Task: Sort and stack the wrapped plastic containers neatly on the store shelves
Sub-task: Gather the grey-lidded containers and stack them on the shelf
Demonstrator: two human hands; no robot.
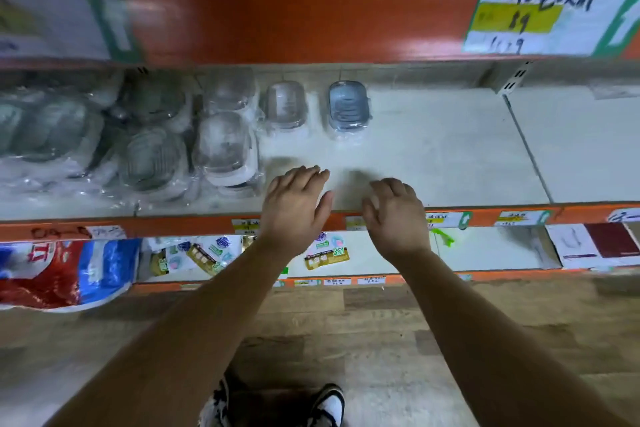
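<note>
Wrapped clear plastic containers crowd the left half of the white middle shelf. A stack of two white-based ones stands nearest my hands, with another behind it. Further back stand a grey container and a blue one, each apart from the rest. A loose pile of wrapped oval dishes lies further left. My left hand hovers over the shelf's front edge, fingers apart, holding nothing. My right hand is beside it, fingers curled loosely and empty.
An orange shelf front hangs overhead with a handwritten price card. The lower shelf holds a red and blue bag, small packets and flat boxes. A shelf divider seam runs at the right. Wood-look floor lies below.
</note>
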